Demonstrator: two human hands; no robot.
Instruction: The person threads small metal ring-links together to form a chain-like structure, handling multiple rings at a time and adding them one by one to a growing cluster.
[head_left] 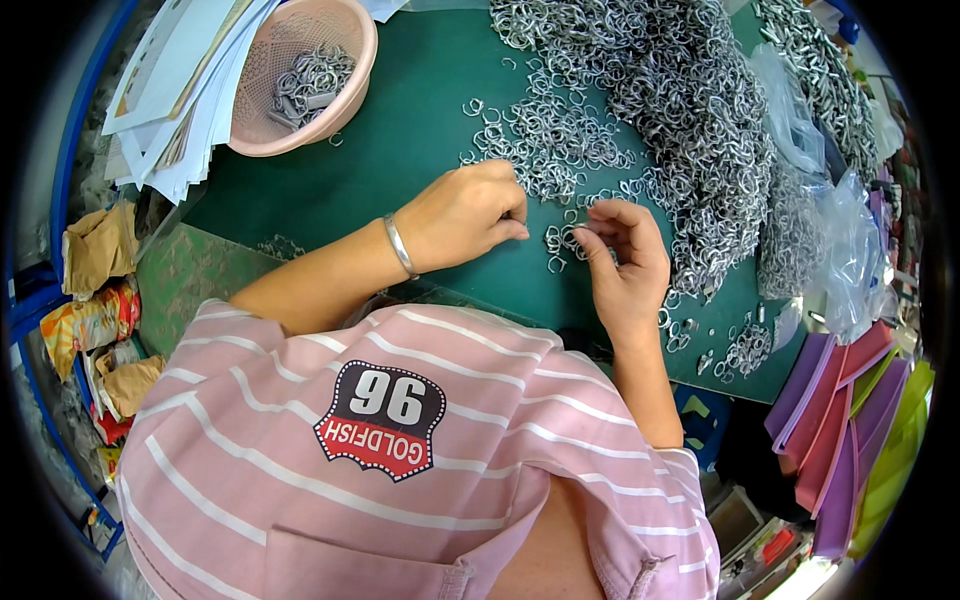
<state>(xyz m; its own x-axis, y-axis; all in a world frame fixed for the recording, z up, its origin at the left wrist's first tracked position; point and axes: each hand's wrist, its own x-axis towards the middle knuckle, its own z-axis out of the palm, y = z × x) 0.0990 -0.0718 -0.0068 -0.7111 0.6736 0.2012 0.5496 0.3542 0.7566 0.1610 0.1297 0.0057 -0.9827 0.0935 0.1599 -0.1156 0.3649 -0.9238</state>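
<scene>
Over the green tabletop [420, 90], my left hand [470, 215] is closed, its fingers curled down and the thumb pressed toward them. Whatever it may hold does not show. A little to its right, my right hand [628, 262] pinches a small metal ring [578, 228] between thumb and forefinger. A few loose open metal rings [556, 240] lie between the hands. Just beyond my fingers spreads a loose batch of C-shaped silvery rings [550, 145], which runs into a large heap of them [700, 130] at the right.
A pink plastic basket [362, 70] with metal pieces stands at the far left, beside stacked papers [165, 100]. At the right are clear plastic bags [850, 260], a small ring pile [748, 350] near the table edge, and purple, pink and green strips [850, 430].
</scene>
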